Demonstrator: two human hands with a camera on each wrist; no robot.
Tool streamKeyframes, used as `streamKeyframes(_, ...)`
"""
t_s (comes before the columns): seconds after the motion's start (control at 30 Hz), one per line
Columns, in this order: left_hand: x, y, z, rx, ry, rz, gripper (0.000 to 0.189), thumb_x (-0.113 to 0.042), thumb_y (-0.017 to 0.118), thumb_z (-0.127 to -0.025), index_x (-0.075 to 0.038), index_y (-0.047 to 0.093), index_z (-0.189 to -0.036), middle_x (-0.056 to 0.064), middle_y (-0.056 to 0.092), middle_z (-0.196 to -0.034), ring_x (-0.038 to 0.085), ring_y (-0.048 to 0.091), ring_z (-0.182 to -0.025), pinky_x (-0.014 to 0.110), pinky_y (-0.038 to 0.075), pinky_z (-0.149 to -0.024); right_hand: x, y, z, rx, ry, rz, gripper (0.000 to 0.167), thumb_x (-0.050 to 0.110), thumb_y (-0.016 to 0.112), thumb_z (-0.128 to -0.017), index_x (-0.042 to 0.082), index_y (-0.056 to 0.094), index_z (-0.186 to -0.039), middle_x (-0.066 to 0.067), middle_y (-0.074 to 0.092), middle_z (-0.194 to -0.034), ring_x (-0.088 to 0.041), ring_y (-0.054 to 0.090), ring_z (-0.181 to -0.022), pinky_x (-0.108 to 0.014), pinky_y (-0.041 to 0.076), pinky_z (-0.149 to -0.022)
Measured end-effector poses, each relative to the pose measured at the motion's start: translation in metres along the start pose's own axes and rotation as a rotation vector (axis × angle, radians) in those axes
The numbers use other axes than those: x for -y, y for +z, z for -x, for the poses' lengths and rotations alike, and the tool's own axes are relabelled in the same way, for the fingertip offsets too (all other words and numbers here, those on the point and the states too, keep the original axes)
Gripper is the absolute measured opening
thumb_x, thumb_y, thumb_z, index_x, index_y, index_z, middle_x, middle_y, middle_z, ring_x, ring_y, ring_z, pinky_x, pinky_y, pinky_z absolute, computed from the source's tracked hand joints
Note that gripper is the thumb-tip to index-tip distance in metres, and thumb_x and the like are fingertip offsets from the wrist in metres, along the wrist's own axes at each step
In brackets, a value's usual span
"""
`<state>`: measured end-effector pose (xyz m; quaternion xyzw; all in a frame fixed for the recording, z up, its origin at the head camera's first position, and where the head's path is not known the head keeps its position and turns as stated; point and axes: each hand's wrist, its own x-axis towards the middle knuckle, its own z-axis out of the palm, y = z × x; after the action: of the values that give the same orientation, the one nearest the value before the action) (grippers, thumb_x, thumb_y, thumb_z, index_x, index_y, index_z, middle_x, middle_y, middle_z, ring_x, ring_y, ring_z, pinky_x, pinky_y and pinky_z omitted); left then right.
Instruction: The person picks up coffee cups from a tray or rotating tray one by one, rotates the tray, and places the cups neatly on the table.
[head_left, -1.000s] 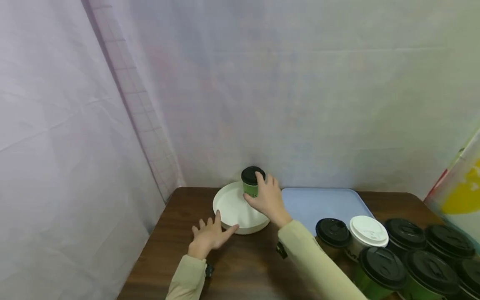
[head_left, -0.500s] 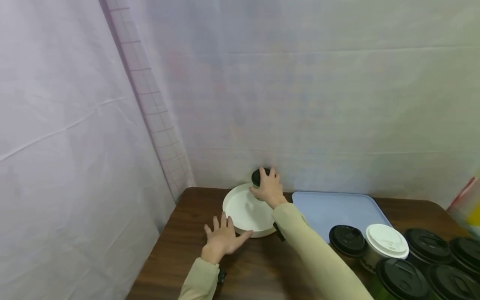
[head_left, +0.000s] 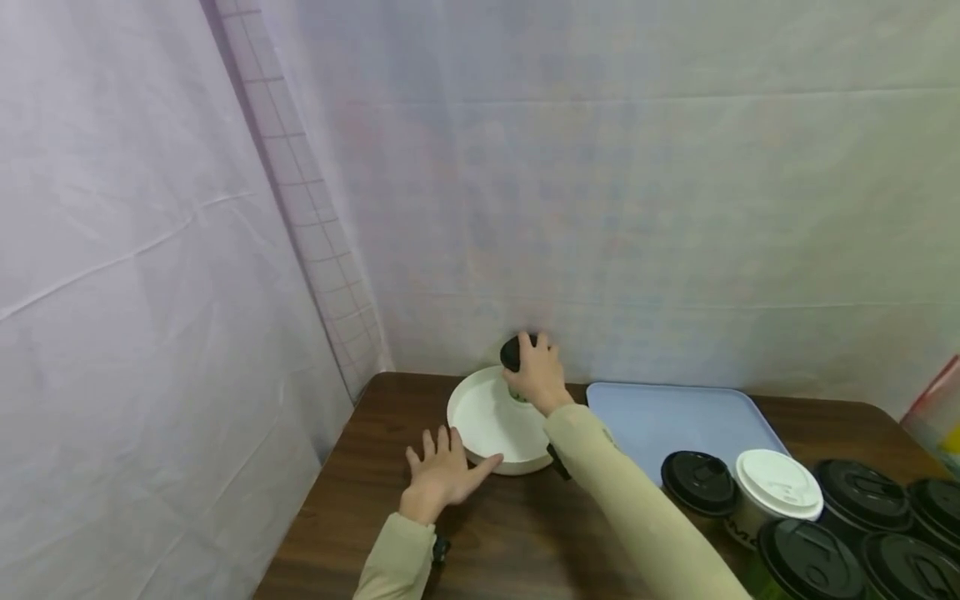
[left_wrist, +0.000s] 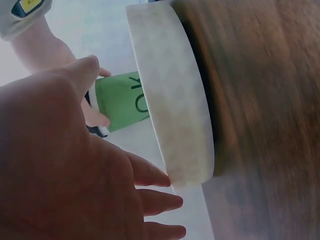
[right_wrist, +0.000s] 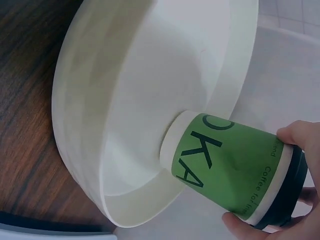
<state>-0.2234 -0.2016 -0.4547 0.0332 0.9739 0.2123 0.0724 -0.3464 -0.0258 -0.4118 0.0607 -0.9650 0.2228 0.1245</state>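
My right hand (head_left: 538,372) holds a green paper coffee cup (right_wrist: 225,167) near its black lid (head_left: 511,354), thumb on one side and fingers on the other. The cup's base is at the floor of a round white tray (head_left: 491,429), towards the far right of its rim. Dark letters show on the cup's side in the right wrist view. At the tray's near left, my left hand (head_left: 441,477) is spread with straight fingers and holds nothing. One of its fingertips appears at the tray's wall (left_wrist: 175,100) in the left wrist view; I cannot tell whether it touches.
A pale blue rectangular tray (head_left: 675,421) lies right of the round one. Several lidded cups crowd the table's right front, among them one with a white lid (head_left: 780,482) and one with a black lid (head_left: 699,481). Behind the wooden table (head_left: 352,500) hangs a whitish curtain (head_left: 600,208).
The head view has shifted, so the scene sits further right. My right hand has come further round the cup and hides more of it. The left hand stays spread by the round tray.
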Motion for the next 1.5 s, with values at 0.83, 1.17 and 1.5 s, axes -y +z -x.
streamKeyframes(0.83, -0.002, -0.008, 0.003, 0.002, 0.004, -0.051, 0.109, -0.077, 0.047, -0.095, 0.009, 0.028, -0.159, 0.03, 0.022, -0.169, 0.052, 0.012, -0.159, 0.076, 0.008, -0.124, 0.006, -0.065, 0.134, -0.302, -0.396, 0.035, 0.075, 0.038, 0.085, -0.081, 0.006, 0.056, -0.143, -0.021, 0.064, -0.129, -0.04, 0.068, -0.107, -0.055, 0.058, -0.086)
streamKeyframes(1.17, -0.005, -0.006, 0.007, -0.01, 0.013, -0.058, 0.109, -0.075, 0.049, -0.095, 0.01, 0.027, -0.159, 0.03, 0.022, -0.169, 0.052, 0.012, -0.159, 0.075, 0.008, -0.124, -0.044, -0.09, 0.224, -0.355, -0.388, 0.123, 0.076, 0.041, 0.092, -0.069, 0.013, 0.065, -0.134, -0.01, 0.069, -0.119, -0.03, 0.069, -0.101, -0.054, 0.058, -0.083)
streamKeyframes(1.5, -0.003, -0.003, 0.006, -0.011, 0.004, -0.066, 0.112, -0.078, 0.047, -0.094, 0.01, 0.027, -0.159, 0.031, 0.021, -0.169, 0.052, 0.012, -0.159, 0.076, 0.008, -0.124, -0.091, -0.092, 0.259, -0.425, -0.415, 0.226, 0.07, 0.058, 0.085, -0.07, 0.014, 0.071, -0.123, -0.012, 0.071, -0.113, -0.038, 0.064, -0.115, -0.059, 0.044, -0.1)
